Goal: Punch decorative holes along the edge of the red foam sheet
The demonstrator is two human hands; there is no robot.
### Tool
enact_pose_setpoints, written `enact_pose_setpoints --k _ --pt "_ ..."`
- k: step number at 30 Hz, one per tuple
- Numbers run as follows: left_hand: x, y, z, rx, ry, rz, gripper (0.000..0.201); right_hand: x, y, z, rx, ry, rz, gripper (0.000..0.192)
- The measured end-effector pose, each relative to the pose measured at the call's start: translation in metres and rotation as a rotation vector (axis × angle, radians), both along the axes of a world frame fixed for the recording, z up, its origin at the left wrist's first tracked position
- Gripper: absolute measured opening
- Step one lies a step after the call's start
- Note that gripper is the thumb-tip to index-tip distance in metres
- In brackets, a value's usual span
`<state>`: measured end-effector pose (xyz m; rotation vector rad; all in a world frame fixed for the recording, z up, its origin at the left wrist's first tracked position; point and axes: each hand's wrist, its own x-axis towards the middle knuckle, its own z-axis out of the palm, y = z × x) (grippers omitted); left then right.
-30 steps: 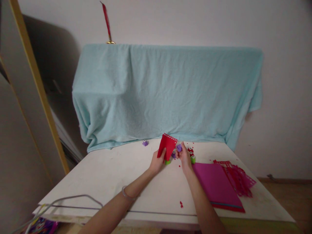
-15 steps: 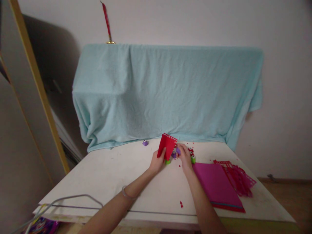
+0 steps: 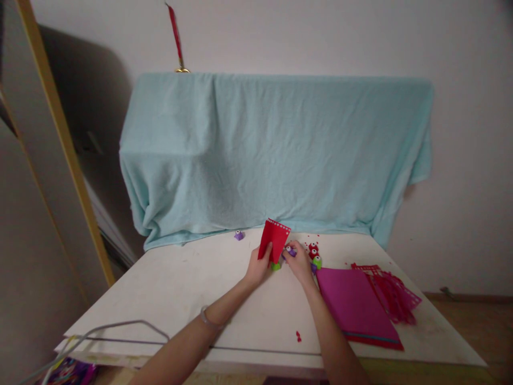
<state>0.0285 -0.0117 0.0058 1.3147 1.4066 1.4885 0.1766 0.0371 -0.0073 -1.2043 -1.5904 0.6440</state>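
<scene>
Held upright near the middle of the table's far edge, the red paper sheet with a punched, scalloped top border stands on its long axis, near vertical and tilted slightly right, punched edge pointing up toward the draped cloth. Left hand grips the sheet's lower left corner; thumb lies across the face of the paper, fingers closed behind it. Right hand is curled just right of the sheet's lower edge, fingers closed around a small purple craft punch; the punch sits at or against the sheet's right side, exact contact too small to tell. A small green craft punch rests on the table directly beneath the sheet, between the two hands.

Just right of the right hand: a red craft punch and a green craft punch with a white top, close together. Another small purple punch sits alone to the left, close to the far edge. Toward the table's right edge lies a flat magenta paper stack, and beside it a heap of cut red lattice paper. Red paper scraps lie near the front edge. Pale blue towel hangs behind the white table.
</scene>
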Motion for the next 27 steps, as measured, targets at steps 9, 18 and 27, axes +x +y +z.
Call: enact_pose_setpoints --k 9,18,27 --pt "0.0 -0.002 0.003 0.009 0.016 -0.018 0.052 -0.001 0.003 -0.005 0.001 -0.017 0.168 0.019" --pt "0.0 -0.001 0.002 0.001 0.007 -0.043 0.051 -0.002 0.005 -0.012 0.033 -0.076 0.195 0.018" --pt "0.0 -0.001 0.0 -0.016 -0.003 -0.039 0.052 0.002 0.0 -0.014 0.061 -0.214 0.07 0.038"
